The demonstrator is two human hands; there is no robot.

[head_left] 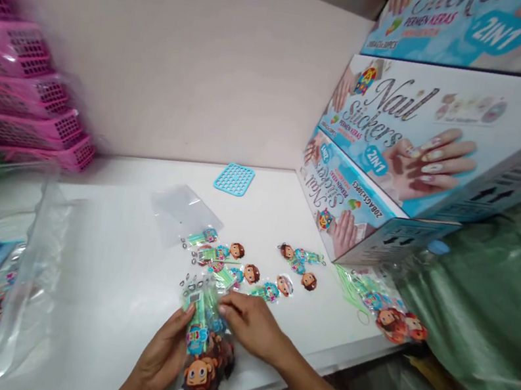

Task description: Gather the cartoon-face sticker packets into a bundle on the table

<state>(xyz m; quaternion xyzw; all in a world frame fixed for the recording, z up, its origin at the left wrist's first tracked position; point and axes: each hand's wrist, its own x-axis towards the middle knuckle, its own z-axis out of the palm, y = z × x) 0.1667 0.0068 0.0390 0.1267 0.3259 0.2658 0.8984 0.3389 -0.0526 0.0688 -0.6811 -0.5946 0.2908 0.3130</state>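
Observation:
Near the table's front edge, my left hand (168, 346) is closed around a bunch of cartoon-character packets (198, 371) in clear wrapping, heads hanging downward. My right hand (251, 323) is closed at the upper right side of the same bunch, its fingertips pinching the plastic there. Just beyond the hands lie several loose packets (227, 273) with printed cartoon heads and green sticks. Small dark metal clips or rings (188, 283) are scattered left of them. A clear plastic bag (188, 209) lies flat behind these.
Large nail-sticker cartons (401, 132) are stacked at the right. More packets with green strings (386, 309) lie by the right edge. A blue plastic grid (234, 179) sits near the wall. Pink baskets (33, 90) and a clear container (33, 237) with blue packaging stand left.

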